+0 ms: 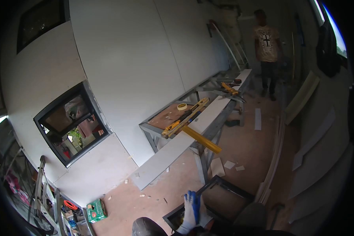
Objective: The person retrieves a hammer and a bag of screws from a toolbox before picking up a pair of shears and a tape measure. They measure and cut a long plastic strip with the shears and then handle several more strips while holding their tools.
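My left hand (190,209), in a whitish glove with blue on it, is raised at the bottom centre, its fingers pointing up. Close against it on the right is my right hand (203,214), also gloved; its fingers are mostly hidden and blurred. No held object can be made out in either hand. Both are over a black rectangular frame (234,190) low in front of me, between my knees.
A metal workbench (147,128) carries a long pale board (161,155), a yellow level (196,112), a tape roll (181,106) and tools. A person (267,51) stands at the back. A green box (96,211) and a ladder (43,196) are lower left; long strips (277,157) lie right.
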`<state>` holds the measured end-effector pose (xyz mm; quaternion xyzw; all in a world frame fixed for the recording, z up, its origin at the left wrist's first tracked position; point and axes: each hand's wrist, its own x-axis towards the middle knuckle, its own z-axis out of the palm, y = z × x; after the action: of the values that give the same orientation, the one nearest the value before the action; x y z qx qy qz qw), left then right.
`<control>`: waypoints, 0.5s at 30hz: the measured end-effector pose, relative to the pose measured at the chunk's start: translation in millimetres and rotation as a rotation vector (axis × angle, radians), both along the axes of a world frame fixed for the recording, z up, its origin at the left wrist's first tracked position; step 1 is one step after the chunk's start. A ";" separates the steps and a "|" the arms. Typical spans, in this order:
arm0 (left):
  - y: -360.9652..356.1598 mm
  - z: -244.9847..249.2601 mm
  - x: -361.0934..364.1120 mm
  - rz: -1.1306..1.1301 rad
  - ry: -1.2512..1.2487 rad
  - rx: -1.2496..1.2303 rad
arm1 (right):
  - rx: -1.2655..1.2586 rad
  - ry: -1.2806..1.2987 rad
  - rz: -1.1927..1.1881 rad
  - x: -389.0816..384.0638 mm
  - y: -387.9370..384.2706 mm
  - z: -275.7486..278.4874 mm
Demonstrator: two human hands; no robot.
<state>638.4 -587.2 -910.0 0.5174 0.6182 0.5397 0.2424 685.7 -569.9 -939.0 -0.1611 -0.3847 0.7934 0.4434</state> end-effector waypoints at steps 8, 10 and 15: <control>0.3 -57.5 -44.5 0.294 0.560 -0.007 | -0.009 0.018 -0.009 -4.8 -21.6 -6.3; -4.6 -41.3 -19.6 0.193 1.085 -0.127 | -0.028 0.042 0.000 -3.2 -19.3 1.1; 14.4 -45.5 -46.1 0.017 -0.588 0.105 | -0.053 0.108 -0.028 -0.6 -5.8 12.6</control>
<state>592.3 -572.8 -955.6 0.3454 0.4969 0.6998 0.3796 685.1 -575.7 -926.4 -0.1351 -0.3368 0.8045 0.4701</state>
